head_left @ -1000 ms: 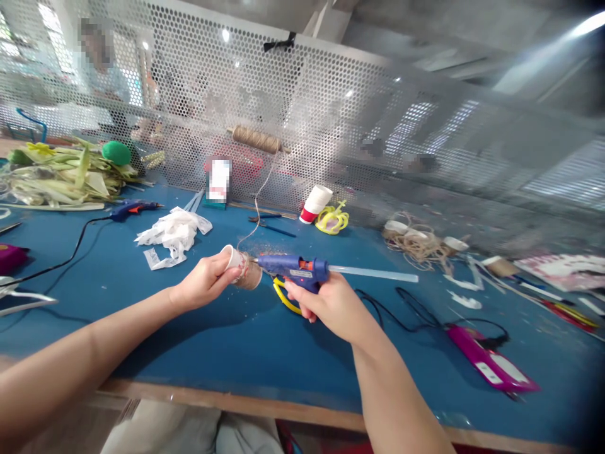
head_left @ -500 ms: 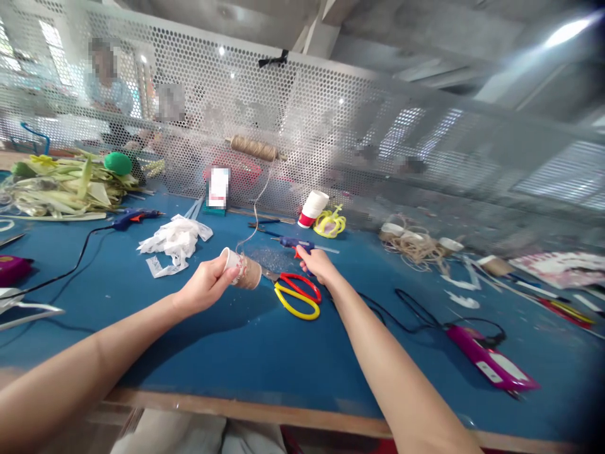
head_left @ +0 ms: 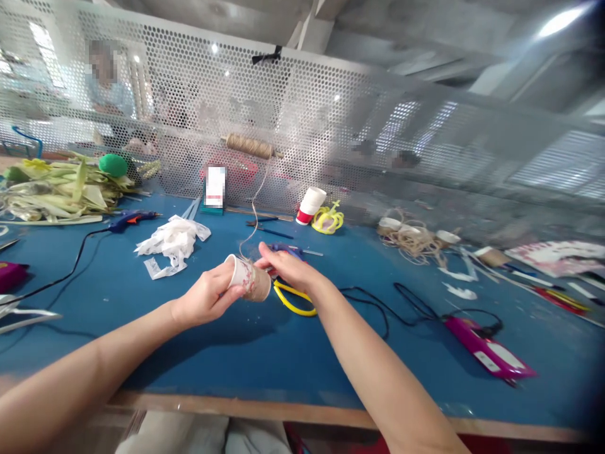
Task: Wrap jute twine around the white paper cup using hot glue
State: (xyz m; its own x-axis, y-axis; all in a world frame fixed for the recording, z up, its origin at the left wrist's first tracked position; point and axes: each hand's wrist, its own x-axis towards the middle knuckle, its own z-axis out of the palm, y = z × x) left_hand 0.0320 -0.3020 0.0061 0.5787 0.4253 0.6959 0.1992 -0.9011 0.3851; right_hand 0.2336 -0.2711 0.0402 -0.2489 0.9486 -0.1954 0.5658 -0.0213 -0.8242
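Observation:
My left hand (head_left: 210,294) is closed round a paper cup (head_left: 240,275) with a red floral print. The cup lies tilted on its side in the air, its lower part wrapped in brown twine (head_left: 261,285). A loose strand runs from the cup up to a twine spool (head_left: 249,145) on the mesh panel. My right hand (head_left: 289,268) is beside the wrapped end, fingers stretched out and thumb raised; whether it touches the twine is unclear. Beneath it lie scissors (head_left: 295,302), only the yellow handle showing well. Behind it a blue glue gun (head_left: 288,250) rests on the table, partly hidden.
Crumpled white plastic (head_left: 172,243), a second glue gun (head_left: 132,219) and corn husks (head_left: 61,189) lie to the left. White cups (head_left: 312,203) and a yellow crown-like piece (head_left: 329,218) stand behind. A purple power strip (head_left: 489,350), cables and tangled twine (head_left: 413,239) occupy the right.
My right hand has let go of the glue gun, which now lies on the table, and has moved left to the cup. My left hand has shifted the cup slightly right and down.

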